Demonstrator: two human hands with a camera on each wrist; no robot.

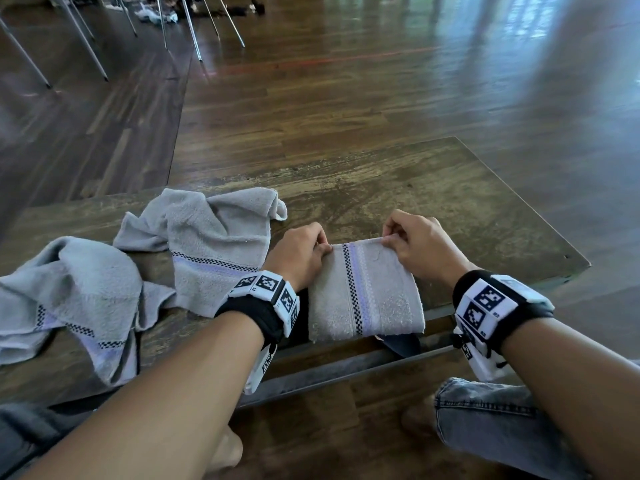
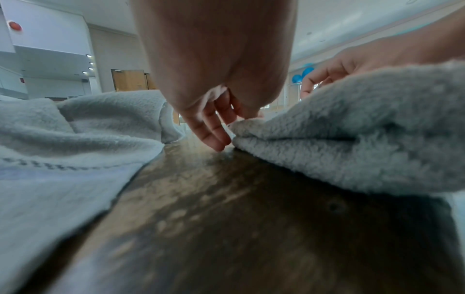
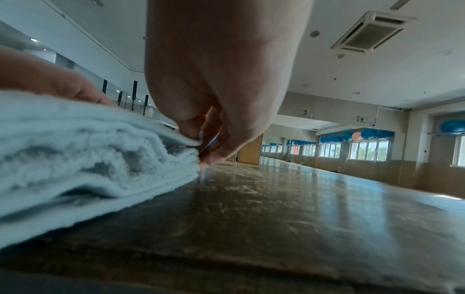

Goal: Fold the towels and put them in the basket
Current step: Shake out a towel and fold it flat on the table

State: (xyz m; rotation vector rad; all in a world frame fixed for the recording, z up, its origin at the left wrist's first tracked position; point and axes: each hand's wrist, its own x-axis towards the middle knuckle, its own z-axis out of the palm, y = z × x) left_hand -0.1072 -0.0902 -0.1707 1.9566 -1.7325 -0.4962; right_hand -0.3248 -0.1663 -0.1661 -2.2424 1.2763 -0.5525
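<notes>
A grey towel (image 1: 365,292) with a checked and lilac stripe lies folded in several layers on the low wooden table (image 1: 433,188), its near end hanging over the front edge. My left hand (image 1: 304,252) pinches its far left corner; in the left wrist view the towel (image 2: 352,135) meets the fingers (image 2: 214,127) at that corner. My right hand (image 1: 414,242) pinches the far right corner, and the right wrist view shows the stacked layers (image 3: 88,159) held between thumb and fingers (image 3: 208,143). No basket shows in any view.
Two unfolded grey towels lie on the table to the left: one crumpled (image 1: 211,237) beside my left hand, another (image 1: 72,299) draped at the left front edge. Chair legs (image 1: 194,29) stand on the floor far behind. My knee in jeans (image 1: 491,420) is below the table's front edge.
</notes>
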